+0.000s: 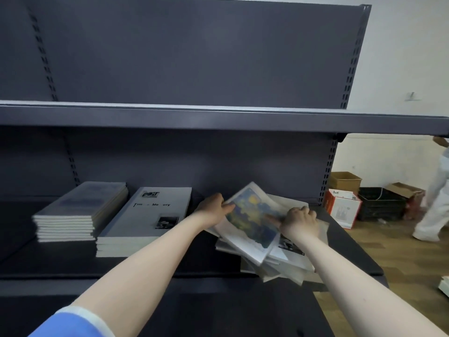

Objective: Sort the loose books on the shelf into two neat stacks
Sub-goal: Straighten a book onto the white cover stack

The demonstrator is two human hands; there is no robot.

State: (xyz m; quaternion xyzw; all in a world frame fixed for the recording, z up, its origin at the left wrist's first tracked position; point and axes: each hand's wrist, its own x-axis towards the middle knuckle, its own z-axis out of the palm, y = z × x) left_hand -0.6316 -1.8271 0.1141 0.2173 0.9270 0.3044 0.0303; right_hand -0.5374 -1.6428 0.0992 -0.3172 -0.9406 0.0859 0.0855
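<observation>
Holding: we grip the painted book at both edges, tilted above the loose pile
Left hand: curled round its left edge
Right hand: fingers curled onto its right side
Loose pile: right of the grey stack on the shelf
Blue stack: left of the grey stack

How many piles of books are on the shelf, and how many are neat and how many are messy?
Neat stacks: 2, the painted-cover stack and the grey-cover stack.
Messy piles: 1, the loose pile, with the left hand and right hand gripping its top book.
Total: 3 piles.
</observation>
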